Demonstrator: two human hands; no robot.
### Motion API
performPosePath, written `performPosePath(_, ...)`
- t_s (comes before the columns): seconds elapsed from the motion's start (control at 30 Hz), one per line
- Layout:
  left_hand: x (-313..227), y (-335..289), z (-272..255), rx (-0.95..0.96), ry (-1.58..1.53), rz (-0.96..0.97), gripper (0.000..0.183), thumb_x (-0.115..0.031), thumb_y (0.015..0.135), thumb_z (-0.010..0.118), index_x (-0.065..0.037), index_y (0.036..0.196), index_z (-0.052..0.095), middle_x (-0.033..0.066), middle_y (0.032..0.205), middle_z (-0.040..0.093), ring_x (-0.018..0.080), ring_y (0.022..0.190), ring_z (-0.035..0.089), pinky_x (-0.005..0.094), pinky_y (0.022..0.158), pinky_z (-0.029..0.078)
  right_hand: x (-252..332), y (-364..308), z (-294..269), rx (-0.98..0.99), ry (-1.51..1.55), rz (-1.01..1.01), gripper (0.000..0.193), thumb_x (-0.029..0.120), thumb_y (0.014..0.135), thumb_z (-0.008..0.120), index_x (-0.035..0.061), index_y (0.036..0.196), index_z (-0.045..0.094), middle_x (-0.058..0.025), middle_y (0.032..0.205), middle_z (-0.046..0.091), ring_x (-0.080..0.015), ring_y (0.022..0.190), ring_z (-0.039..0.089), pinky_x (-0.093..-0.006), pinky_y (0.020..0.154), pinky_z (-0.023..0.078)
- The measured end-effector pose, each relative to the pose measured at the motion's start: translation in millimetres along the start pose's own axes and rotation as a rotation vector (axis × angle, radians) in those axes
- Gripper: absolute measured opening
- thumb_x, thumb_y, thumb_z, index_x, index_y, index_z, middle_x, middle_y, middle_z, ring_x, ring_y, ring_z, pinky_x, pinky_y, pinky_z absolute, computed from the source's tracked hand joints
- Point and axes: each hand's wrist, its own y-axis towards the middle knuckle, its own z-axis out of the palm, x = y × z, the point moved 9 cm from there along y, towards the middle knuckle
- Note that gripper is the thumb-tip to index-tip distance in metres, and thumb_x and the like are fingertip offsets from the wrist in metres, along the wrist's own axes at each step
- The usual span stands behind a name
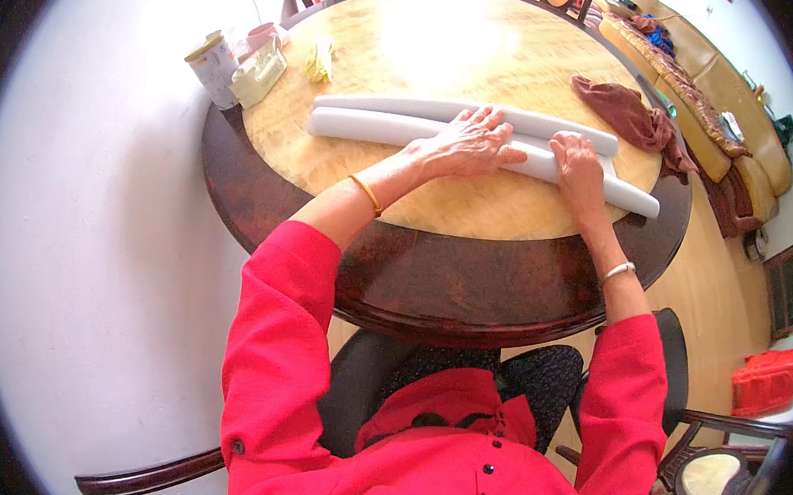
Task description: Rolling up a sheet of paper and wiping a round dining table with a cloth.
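Note:
Two long light-grey rolls, foam-like in look, lie side by side across the round table. My left hand lies over the middle of both, fingers stretched out across the far roll and thumb along the near roll. Farther right, my right hand has its fingers curled down on the near roll, whose right end sticks out past it toward the table's dark rim. Whether the two rolls are joined beneath my hands is hidden.
At the far left stand a tin can, a pale tissue pack and a pink cup. A yellow crumpled wrapper lies beside them. On the right are a brown cloth and a tan sofa. Chairs surround the table.

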Motion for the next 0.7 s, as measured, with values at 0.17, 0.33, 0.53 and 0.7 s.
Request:
performPosePath(0.17, 46.2, 25.0, 18.2, -0.125, 0.117, -0.113, 0.036, -0.023, 0.092, 0.049, -0.025, 0.128, 0.053, 0.0141, 0.139, 0.042, 0.0363, 0.13, 0.037, 0.0526, 0.105, 0.033, 42.2, -30.9, -3.6, -0.002, -0.209, -0.192, 0.067, 0.048, 0.089, 0.054, 0.0011, 0.135, 0.045, -0.0157, 0.136, 0.05, -0.0312, 0.129, 0.043, -0.0538, 0.108, 0.026)
performPosePath(0.33, 45.5, 38.8, 13.3, -0.14, 0.114, -0.038, 0.036, -0.023, 0.09, 0.052, -0.025, 0.125, 0.055, 0.0158, 0.139, 0.042, 0.0388, 0.131, 0.036, 0.0543, 0.103, 0.035, 22.9, -18.4, 12.5, 0.132, -0.189, -0.12, 0.08, 0.061, 0.087, 0.048, 0.0006, 0.139, 0.04, -0.0178, 0.142, 0.044, -0.0324, 0.134, 0.037, -0.0536, 0.11, 0.023)
performPosePath(0.53, 11.1, 12.2, 1.5, -0.247, 0.233, 0.092, 0.046, -0.035, 0.088, 0.058, -0.009, 0.125, 0.055, 0.0232, 0.133, 0.045, 0.0418, 0.13, 0.036, 0.0517, 0.105, 0.031, 2.0, 5.2, 29.2, 0.245, -0.096, -0.039, 0.09, 0.069, 0.082, 0.048, 0.0, 0.14, 0.037, -0.0206, 0.142, 0.041, -0.0348, 0.134, 0.035, -0.0521, 0.111, 0.021)
performPosePath(0.7, 31.3, -1.8, -9.8, -0.336, 0.017, -0.033, 0.049, -0.026, 0.085, 0.064, 0.002, 0.122, 0.05, 0.0215, 0.126, 0.05, 0.0389, 0.121, 0.045, 0.0485, 0.101, 0.037, 3.5, 17.3, 27.0, 0.275, -0.143, -0.037, 0.081, 0.061, 0.081, 0.057, -0.0008, 0.131, 0.047, -0.0208, 0.125, 0.053, -0.035, 0.119, 0.047, -0.0498, 0.103, 0.031)
